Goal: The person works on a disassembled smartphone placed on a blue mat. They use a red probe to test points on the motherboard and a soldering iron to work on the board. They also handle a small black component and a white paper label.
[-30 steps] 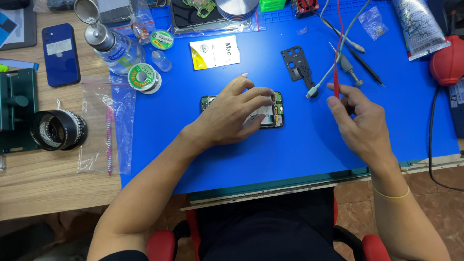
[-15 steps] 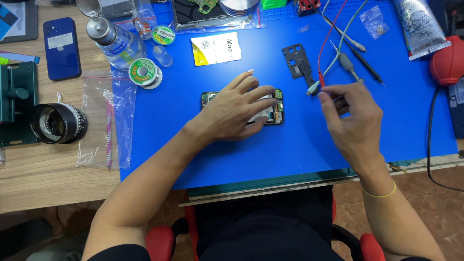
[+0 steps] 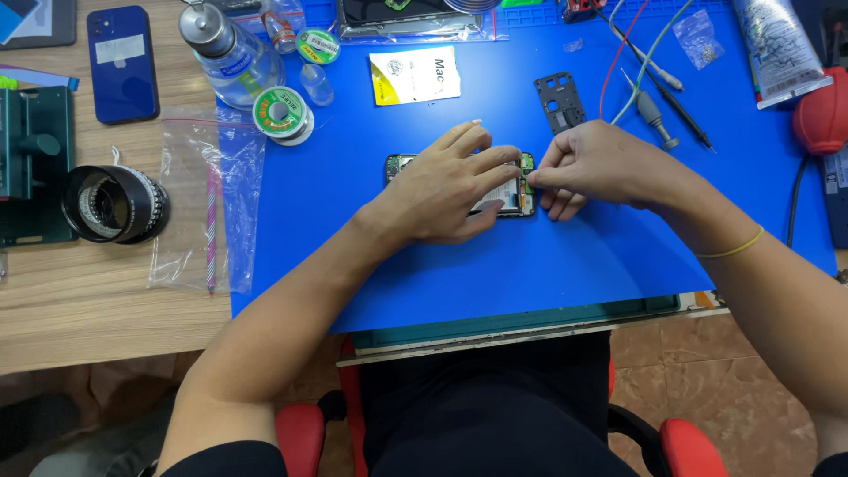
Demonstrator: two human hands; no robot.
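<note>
The left hand (image 3: 446, 190) lies flat over the opened phone (image 3: 517, 194) at the middle of the blue mat (image 3: 397, 274), pinning it steady, while the right hand (image 3: 596, 166) pinches at its right end, perhaps holding a tiny part.

Counted on the surface (image 3: 106, 318): one opened phone (image 3: 521, 196), one blue phone (image 3: 122, 64), one blue mat (image 3: 424, 265), one black frame plate (image 3: 559, 102), two solder-wick spools (image 3: 281, 113) (image 3: 318, 45), one clear bottle (image 3: 228, 51), one yellow-white packet (image 3: 415, 75), one black lens ring (image 3: 115, 203), one red blower (image 3: 821, 119). Two hands (image 3: 450, 185) (image 3: 601, 168) counted.
</note>
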